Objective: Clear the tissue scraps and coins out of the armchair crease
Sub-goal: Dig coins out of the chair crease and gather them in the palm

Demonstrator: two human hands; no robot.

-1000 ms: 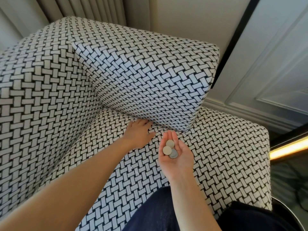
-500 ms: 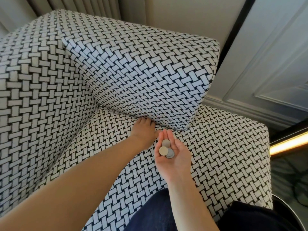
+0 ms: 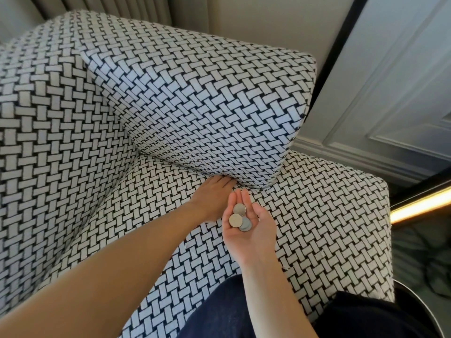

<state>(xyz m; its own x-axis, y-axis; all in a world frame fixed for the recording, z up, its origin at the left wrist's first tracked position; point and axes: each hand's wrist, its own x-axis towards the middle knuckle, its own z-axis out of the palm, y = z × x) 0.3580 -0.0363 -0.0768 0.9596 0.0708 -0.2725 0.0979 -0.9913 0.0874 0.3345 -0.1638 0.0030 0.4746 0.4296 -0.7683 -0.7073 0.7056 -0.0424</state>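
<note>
The armchair (image 3: 317, 215) is covered in a black-and-white woven pattern. My left hand (image 3: 210, 198) lies flat on the seat, its fingertips pushed into the crease (image 3: 185, 168) under the armrest (image 3: 207, 106) and hidden there. Just to its right, my right hand (image 3: 256, 232) is held palm up with the fingers relaxed. Three silver coins (image 3: 235, 220) rest in that palm. No tissue scraps are visible.
The chair's back (image 3: 48, 142) rises on the left. A grey panelled wall (image 3: 390, 93) and a glowing light strip (image 3: 419, 206) stand to the right. My dark-trousered leg (image 3: 219, 313) presses against the seat's front. A dark curved rim (image 3: 427, 313) shows at the bottom right.
My left hand has slid further into the crease, so its fingertips are now under the armrest. My right hand with the coins has moved slightly closer to it.
</note>
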